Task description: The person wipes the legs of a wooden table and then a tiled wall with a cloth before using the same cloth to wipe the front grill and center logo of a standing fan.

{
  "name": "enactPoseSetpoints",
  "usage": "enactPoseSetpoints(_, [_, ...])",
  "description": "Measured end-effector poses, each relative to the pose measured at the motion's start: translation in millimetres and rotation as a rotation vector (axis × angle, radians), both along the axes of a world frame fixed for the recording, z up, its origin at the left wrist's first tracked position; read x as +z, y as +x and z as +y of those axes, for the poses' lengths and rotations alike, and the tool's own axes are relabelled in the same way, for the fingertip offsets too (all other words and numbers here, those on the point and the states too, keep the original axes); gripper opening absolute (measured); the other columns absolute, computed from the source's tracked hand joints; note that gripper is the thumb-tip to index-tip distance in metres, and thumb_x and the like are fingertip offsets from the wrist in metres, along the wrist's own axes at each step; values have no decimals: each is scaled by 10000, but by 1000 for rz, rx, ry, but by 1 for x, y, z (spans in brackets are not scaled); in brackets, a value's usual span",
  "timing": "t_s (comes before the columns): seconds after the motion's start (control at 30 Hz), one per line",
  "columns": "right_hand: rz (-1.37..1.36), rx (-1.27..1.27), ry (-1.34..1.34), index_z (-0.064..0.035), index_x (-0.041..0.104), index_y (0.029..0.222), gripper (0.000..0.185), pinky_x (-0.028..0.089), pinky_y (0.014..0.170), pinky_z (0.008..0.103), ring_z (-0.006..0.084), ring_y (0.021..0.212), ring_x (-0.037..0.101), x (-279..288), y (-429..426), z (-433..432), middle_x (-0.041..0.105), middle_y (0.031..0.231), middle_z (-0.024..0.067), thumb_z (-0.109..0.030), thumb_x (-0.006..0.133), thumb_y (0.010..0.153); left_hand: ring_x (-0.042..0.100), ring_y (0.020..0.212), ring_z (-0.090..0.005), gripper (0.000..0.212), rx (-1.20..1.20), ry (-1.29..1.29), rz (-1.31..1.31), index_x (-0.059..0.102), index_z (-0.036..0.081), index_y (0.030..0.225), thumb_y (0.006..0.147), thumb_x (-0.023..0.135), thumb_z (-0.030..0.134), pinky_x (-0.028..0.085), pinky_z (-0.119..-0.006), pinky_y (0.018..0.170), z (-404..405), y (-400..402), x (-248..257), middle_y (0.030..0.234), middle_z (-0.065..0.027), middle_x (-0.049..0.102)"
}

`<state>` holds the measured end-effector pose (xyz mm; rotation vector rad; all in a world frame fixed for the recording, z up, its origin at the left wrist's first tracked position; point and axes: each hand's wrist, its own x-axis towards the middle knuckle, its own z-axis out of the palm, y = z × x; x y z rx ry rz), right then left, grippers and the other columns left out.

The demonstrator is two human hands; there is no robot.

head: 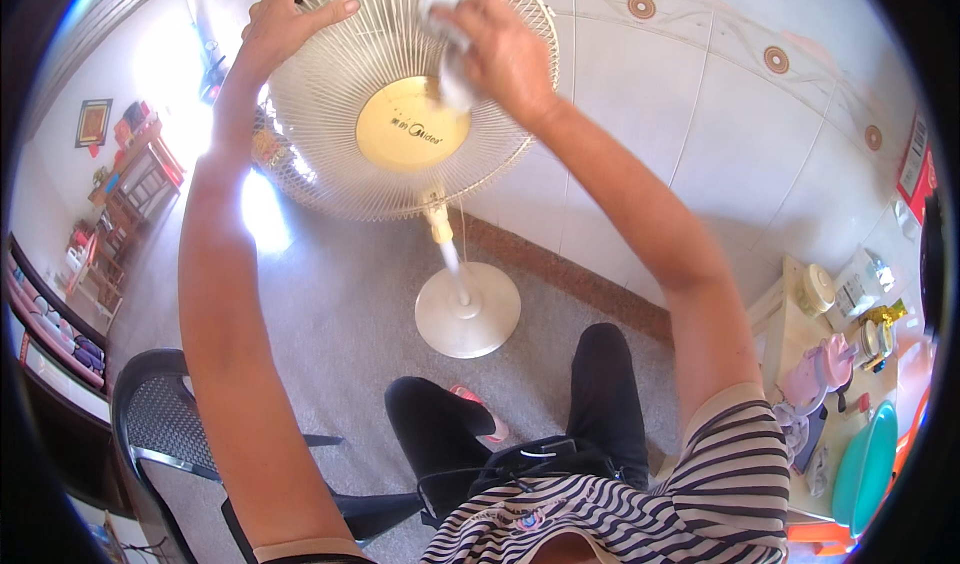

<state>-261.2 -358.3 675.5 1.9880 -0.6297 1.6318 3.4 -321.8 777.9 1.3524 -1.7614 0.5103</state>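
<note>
A Midea pedestal fan stands before me, its pale wire grille tilted towards the camera around a yellow centre disc. At the grille's upper left edge is my left hand, its thumb lying on the front wires and its other fingers round the rim, partly hidden. My right hand holds a white cloth against the grille, right of its middle; the cloth's lower end hangs over the disc's edge. Below, the fan's pole leads down to a round base on the floor.
A black chair stands at the lower left. On the right, a table holds a teal basin, a pink cup and several jars. A tiled wall runs behind the fan on the right.
</note>
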Motion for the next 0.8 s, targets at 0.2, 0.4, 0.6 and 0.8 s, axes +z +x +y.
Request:
enactPoseSetpoints(0.2, [427, 270, -35, -206, 681, 1042, 374, 575, 643, 325, 205, 846, 652, -43, -13, 3, 634, 993, 24, -51, 699, 702, 457, 1230, -437, 1064, 96, -41, -59, 398, 5, 1377, 635, 712, 699, 392, -556, 989, 5, 13, 6, 1281, -303, 458])
enactPoseSetpoints(0.4, [-204, 150, 114, -135, 640, 1092, 369, 514, 670, 367, 268, 798, 609, 31, -47, -32, 589, 962, 85, 17, 596, 758, 479, 1207, -438, 1063, -5, -10, -24, 411, 5, 1368, 626, 720, 702, 423, -556, 957, 6, -5, 1, 1265, -315, 459])
enactPoseSetpoints(0.6, [-76, 116, 47, -193, 669, 1112, 412, 558, 617, 342, 221, 825, 629, -19, -24, -20, 606, 1005, 32, -45, 648, 729, 532, 1154, -424, 1051, 6, -40, -54, 428, -18, 1346, 623, 735, 681, 444, -515, 950, 13, 2, 5, 1222, -304, 504])
enactPoseSetpoints(0.8, [277, 242, -53, -233, 682, 1092, 412, 579, 568, 280, 179, 811, 627, -70, -8, -6, 606, 993, -6, -61, 678, 718, 545, 1153, -390, 1043, -26, -24, -1, 436, -20, 1340, 626, 734, 680, 451, -486, 950, 13, -1, 2, 1234, -286, 508])
